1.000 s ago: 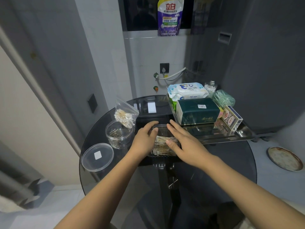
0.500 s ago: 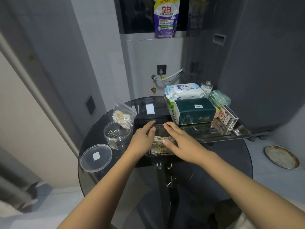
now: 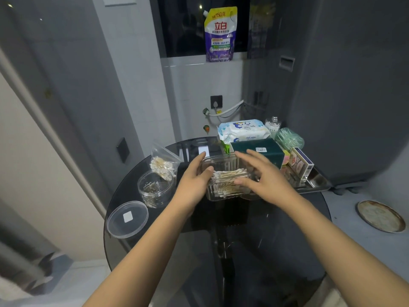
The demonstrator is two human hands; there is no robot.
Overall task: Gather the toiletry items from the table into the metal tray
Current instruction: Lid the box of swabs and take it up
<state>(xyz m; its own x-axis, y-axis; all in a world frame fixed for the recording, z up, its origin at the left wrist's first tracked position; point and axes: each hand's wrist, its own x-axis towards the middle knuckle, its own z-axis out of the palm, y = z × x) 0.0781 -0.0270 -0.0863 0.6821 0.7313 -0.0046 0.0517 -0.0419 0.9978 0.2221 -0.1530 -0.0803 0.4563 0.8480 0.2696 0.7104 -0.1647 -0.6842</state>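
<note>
We have lifted the clear swab box off the surface; fingers of our left hand and right hand clamp its sides.

Both arms reach forward, bare. The left hand and right hand curl inward, facing each other, thumbs low.

A purple and yellow detergent pouch stands on the window ledge at top centre, against the dark pane. Below it, on the white tiled wall, a black socket has a white hose running right from beside it. A black switch sits on the grey wall at left. A round rusty plate lies on the floor at right.
</note>
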